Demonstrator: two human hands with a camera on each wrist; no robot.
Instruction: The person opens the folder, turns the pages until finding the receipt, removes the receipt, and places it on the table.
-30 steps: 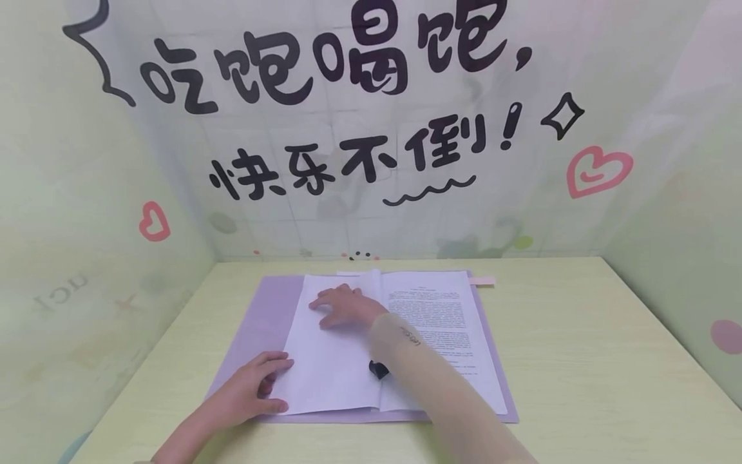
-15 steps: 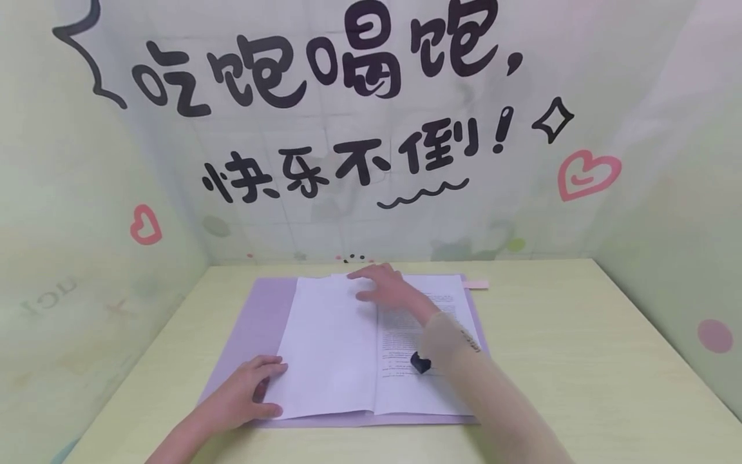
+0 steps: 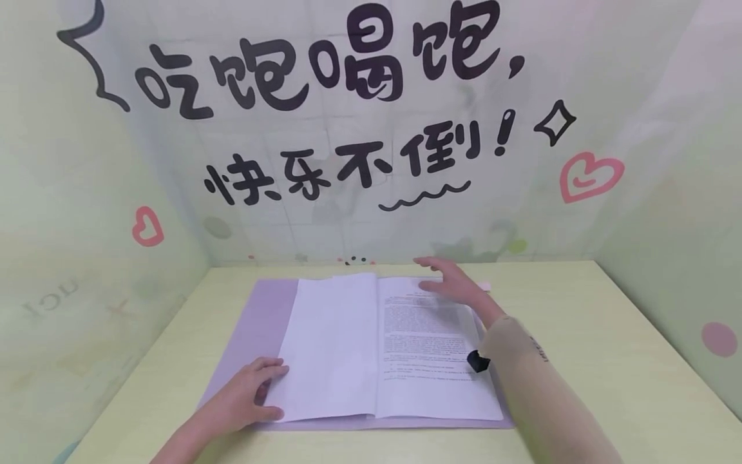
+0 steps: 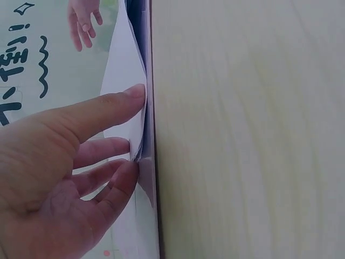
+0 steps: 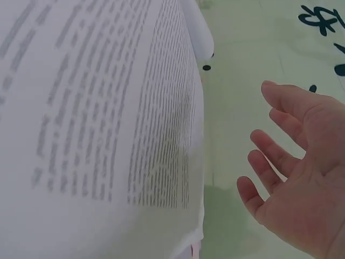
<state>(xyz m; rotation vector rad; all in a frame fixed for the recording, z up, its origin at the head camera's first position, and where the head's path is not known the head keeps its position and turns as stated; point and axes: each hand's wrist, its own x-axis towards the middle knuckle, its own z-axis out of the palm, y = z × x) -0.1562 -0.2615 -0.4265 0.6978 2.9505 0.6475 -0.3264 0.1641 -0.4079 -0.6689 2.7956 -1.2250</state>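
Observation:
A purple folder (image 3: pixel 269 309) lies spread on the table, holding a stack of paper sheets opened like a book. The left sheet (image 3: pixel 333 348) is blank; the right sheet (image 3: pixel 435 393) carries printed text. My left hand (image 3: pixel 252 393) rests at the lower left corner of the blank sheet. In the left wrist view, its thumb and fingertips (image 4: pixel 128 167) touch the sheets' edge. Over the upper part of the printed sheet is my right hand (image 3: pixel 455 281), fingers loosely extended and holding nothing. The right wrist view shows that hand (image 5: pixel 307 167) apart from the page.
A light wooden table (image 3: pixel 603 374) bears the folder. Behind it stands a pale wall (image 3: pixel 336 232) with black lettering and pink hearts, and side walls flank the table. A pink tab (image 3: pixel 485 286) sticks out at the folder's right edge. A black object (image 3: pixel 478 361) sits at my right sleeve.
My right hand has moved right, from the blank left sheet across the fold to above the printed sheet's upper right. My left hand has stayed at the lower left corner.

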